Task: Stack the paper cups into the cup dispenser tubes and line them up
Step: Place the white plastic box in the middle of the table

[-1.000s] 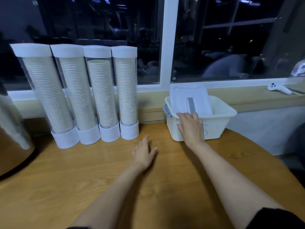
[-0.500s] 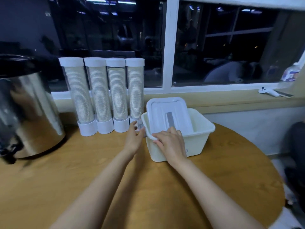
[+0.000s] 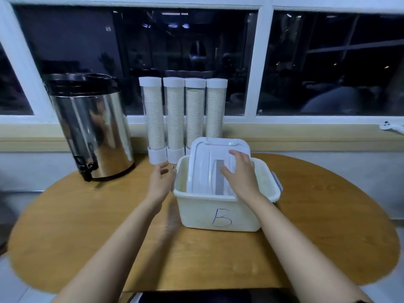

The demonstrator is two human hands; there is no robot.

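Note:
Several clear cup dispenser tubes (image 3: 175,117) with white caps stand side by side against the window sill, each filled with stacked paper cups (image 3: 155,119). In front of them sits a white plastic bin (image 3: 218,213) marked "B", its white lid (image 3: 207,165) lying tilted inside it. My right hand (image 3: 240,173) lies flat on the lid with straight fingers. My left hand (image 3: 160,181) is beside the bin's left wall, fingers spread and relaxed, holding nothing.
A steel drink urn (image 3: 91,127) with a black tap stands at the back left of the round wooden table (image 3: 328,226). A white controller (image 3: 391,126) lies on the sill at far right. Dark windows are behind.
The bin has come toward me and to the centre of the table. My right hand moved from the bin's near rim onto the lid. My left hand came off the bin's left corner.

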